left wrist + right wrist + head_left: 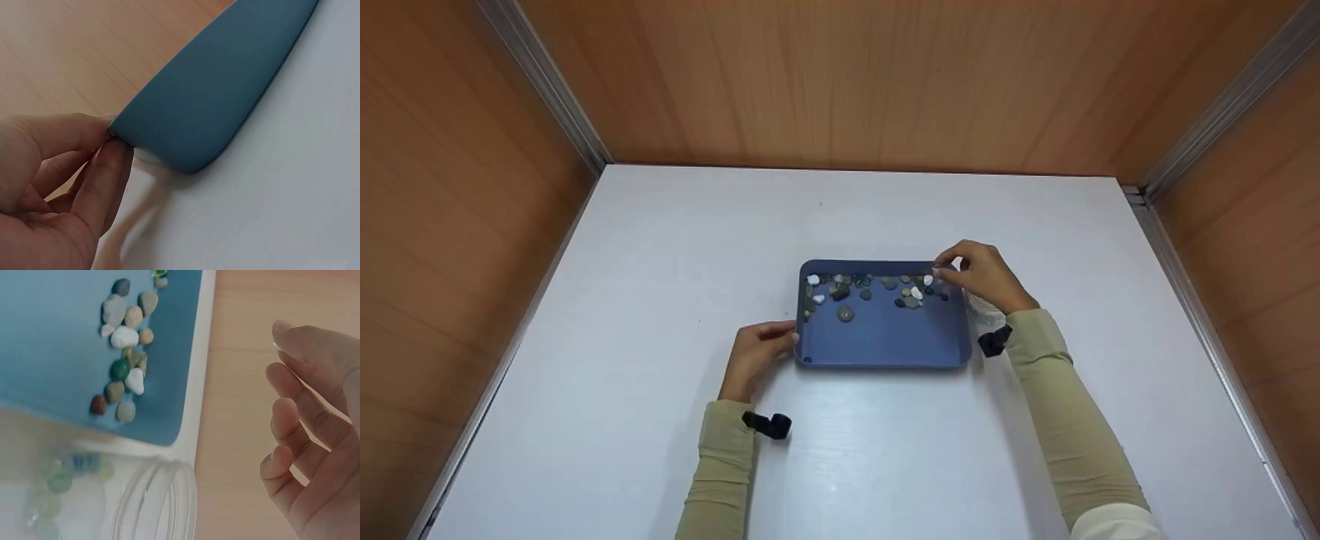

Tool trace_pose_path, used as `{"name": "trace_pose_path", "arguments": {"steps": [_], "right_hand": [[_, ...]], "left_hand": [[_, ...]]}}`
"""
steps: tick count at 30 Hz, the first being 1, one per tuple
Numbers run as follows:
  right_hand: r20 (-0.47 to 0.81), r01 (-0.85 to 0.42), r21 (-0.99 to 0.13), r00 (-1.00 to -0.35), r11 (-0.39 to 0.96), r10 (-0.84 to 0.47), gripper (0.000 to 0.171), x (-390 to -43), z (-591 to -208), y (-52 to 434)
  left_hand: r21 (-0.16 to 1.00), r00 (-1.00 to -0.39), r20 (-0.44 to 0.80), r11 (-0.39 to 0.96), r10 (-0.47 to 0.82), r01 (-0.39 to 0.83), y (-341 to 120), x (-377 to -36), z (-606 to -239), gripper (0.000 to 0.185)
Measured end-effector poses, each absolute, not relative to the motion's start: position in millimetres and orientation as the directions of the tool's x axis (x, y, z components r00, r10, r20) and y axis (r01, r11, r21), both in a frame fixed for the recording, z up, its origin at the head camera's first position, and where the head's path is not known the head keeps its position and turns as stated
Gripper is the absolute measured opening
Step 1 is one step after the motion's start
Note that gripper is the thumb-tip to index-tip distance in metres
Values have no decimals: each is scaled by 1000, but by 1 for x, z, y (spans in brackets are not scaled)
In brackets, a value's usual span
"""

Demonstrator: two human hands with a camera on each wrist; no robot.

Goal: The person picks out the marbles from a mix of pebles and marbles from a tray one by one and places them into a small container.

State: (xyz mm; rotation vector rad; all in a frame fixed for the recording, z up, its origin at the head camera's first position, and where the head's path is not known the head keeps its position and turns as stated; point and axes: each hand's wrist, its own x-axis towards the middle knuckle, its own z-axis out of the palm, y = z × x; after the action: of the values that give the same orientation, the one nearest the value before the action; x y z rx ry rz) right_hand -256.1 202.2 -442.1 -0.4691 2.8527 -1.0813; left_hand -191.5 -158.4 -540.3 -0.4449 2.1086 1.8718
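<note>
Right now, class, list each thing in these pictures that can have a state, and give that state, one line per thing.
blue tray: flat on the white table, near half bare.
pebbles: loose, scattered along the tray's far side.
clear jar: open mouth, no lid seen, beside the tray.
left hand: pinches the tray's left edge.
right hand: over the tray's far right corner, fingers curled; whether it holds anything cannot be told.

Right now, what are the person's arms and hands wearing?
Both arms are covered by long, close-fitting pale khaki sleeves, the left sleeve and the right sleeve. A small black wrist camera mount sits at each cuff: left mount, right mount. The left hand and right hand are bare, with no gloves or rings visible.
</note>
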Motion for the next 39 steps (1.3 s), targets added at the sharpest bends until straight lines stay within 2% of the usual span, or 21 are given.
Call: {"name": "trace_pose_path", "arguments": {"steps": [20,26,39], "right_hand": [[75,-222,-631,-971,743,-226,17,-247,-443,243],[62,-185,-625,-980,758,-188,18,-245,-445,257],[49,-136,-622,-990,771,-135,24,-241,-446,278]], "left_hand": [[903,-909,-417,99,-29,-417,-159,-190,-540,27],[891,-901,-433,132,-39,-434,-158,-191,-538,28],[886,-893,-449,116,-31,-450,-159,-193,-539,28]]}}
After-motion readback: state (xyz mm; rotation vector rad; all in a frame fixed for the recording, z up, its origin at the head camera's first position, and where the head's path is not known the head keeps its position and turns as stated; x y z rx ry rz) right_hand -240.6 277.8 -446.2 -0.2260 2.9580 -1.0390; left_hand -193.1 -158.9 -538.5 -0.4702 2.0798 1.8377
